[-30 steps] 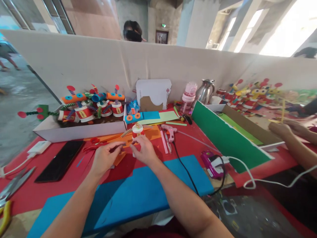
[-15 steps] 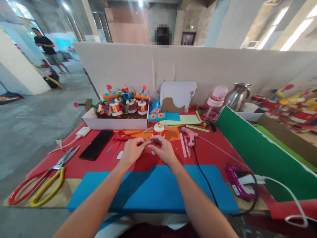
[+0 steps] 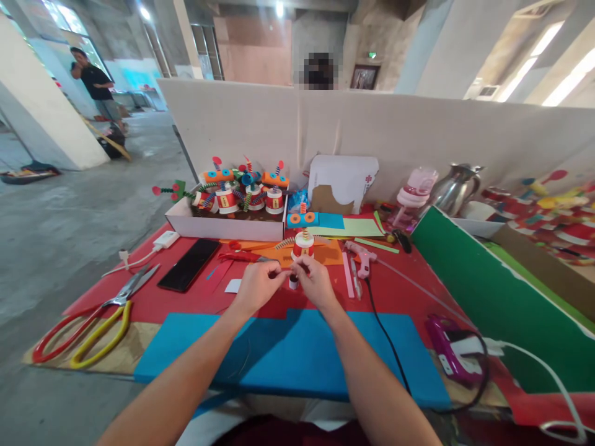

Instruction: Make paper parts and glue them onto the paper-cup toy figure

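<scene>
My left hand (image 3: 255, 287) and my right hand (image 3: 317, 282) meet over the red tabletop (image 3: 400, 279), fingertips pinched together on a small craft piece (image 3: 293, 280) between them. Just behind my fingers stands a small white-and-red paper cup figure (image 3: 302, 245) with a striped spring on top, on an orange sheet (image 3: 279, 253). A blue foam sheet (image 3: 288, 353) lies under my forearms. What exactly the pinched piece is stays hidden by my fingers.
A white box (image 3: 223, 226) of finished cup figures stands at the back left. A black phone (image 3: 189, 272), large scissors (image 3: 93, 322), a pink glue gun (image 3: 361, 259) with a black cord, a purple device (image 3: 449, 350), a green board (image 3: 493, 297), a bottle (image 3: 415, 191) and a kettle (image 3: 455, 189) surround me.
The view has swung left, bringing the scissors and floor into sight. My hands have drawn closer together over the small piece; a co-worker's hands at the right are out of view.
</scene>
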Motion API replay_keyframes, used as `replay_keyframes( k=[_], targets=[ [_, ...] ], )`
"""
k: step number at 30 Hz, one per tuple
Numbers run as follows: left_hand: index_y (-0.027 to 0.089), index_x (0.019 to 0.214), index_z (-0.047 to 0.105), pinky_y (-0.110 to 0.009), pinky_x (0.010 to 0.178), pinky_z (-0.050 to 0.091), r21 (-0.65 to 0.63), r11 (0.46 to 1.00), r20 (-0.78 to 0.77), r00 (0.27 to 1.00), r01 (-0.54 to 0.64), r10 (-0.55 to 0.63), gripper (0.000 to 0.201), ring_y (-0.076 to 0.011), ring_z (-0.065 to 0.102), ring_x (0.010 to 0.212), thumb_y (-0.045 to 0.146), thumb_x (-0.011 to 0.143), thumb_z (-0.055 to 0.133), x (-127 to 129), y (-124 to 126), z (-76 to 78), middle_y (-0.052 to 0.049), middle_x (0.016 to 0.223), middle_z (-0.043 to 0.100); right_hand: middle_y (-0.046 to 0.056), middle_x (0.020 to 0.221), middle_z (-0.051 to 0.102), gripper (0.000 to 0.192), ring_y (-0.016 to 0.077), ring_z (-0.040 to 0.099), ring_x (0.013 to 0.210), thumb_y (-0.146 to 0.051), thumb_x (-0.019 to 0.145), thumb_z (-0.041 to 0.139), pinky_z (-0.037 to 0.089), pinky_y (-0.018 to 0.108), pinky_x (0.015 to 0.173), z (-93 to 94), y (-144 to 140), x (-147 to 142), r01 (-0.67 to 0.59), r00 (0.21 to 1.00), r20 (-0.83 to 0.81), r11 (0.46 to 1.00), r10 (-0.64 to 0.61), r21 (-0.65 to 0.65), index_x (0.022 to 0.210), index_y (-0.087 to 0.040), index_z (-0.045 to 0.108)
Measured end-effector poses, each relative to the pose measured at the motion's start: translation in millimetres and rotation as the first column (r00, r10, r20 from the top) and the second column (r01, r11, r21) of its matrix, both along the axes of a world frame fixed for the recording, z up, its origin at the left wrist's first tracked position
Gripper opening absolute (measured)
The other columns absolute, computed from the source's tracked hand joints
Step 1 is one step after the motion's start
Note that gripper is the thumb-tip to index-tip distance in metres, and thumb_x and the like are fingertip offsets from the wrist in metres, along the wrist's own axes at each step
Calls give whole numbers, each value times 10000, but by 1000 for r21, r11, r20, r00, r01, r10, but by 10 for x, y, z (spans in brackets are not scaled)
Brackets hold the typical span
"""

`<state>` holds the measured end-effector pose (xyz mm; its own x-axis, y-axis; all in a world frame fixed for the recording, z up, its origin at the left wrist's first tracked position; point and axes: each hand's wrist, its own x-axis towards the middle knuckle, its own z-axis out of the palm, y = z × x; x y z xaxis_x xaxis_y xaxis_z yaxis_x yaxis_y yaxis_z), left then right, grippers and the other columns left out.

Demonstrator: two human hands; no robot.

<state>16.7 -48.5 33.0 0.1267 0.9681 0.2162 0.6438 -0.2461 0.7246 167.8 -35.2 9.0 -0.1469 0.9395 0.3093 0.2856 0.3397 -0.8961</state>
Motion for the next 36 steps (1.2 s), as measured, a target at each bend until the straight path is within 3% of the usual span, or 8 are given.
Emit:
replay_keyframes(
  k=[8,12,15,18,21,24,30,36],
  targets=[
    [191,890,625,-216,636,455,34,994,6,995,-101,101,237,-143,627,673,364,843,471,-549,130,45,0,720,690,-25,542,454,386,128,442,530,-441,891,389,323,250,528,-6,81,136,379,919,108,925,-379,18,573,-221,380],
    [197,924,664,-290,802,475,52,995,-274,959,85,-68,295,-185,628,883,172,820,389,-671,101,-7,-47,953,715,8,628,516,356,150,470,630,-406,856,507,340,270,604,-12,77,180,472,812,250,845,-528,251,571,-211,420],
    [182,1012,675,-356,917,436,19,953,-468,845,304,-260,458,-210,574,1001,14,732,353,-552,-82,-110,-69,1077,692,19,589,535,423,154,495,605,-424,903,447,361,280,613,-11,54,147,403,837,301,887,-457,225,541,-204,460],
    [204,1216,592,-413,934,424,-60,923,-562,752,380,-346,600,-245,521,1092,-14,698,383,-431,-272,-225,-73,1253,616,49,691,619,437,161,572,671,-424,943,369,412,271,639,-7,28,89,264,918,264,952,-297,152,650,-189,593],
    [209,1303,527,-468,966,404,-95,941,-595,739,323,-314,679,-269,472,1180,-26,683,379,-445,-325,-307,-78,1344,553,94,1001,648,292,191,614,871,-430,885,509,462,292,739,-37,19,41,116,933,330,987,-145,107,958,-185,651],
    [181,1284,549,-461,1012,392,-109,949,-570,764,295,-302,674,-255,445,1244,-34,671,368,-588,-241,-331,-89,1345,553,116,1174,599,386,240,590,1023,-378,754,696,468,346,822,-102,27,15,52,868,494,999,-47,4,1085,-198,616],
    [195,1209,617,-364,1062,383,-21,959,-503,826,282,-254,589,-192,503,1206,-10,724,353,-909,-174,-241,-64,1292,595,57,932,670,193,195,623,848,-214,784,648,454,301,736,-126,33,11,32,839,544,995,23,-91,974,-203,617],
    [205,1172,647,-365,1061,382,-130,979,-610,766,157,-204,618,-211,520,1184,-40,674,375,-958,-203,-212,-69,1220,633,48,854,666,122,186,614,776,-263,803,619,437,288,694,-62,9,-13,56,887,459,998,-38,-26,905,-197,608]
  ],
)
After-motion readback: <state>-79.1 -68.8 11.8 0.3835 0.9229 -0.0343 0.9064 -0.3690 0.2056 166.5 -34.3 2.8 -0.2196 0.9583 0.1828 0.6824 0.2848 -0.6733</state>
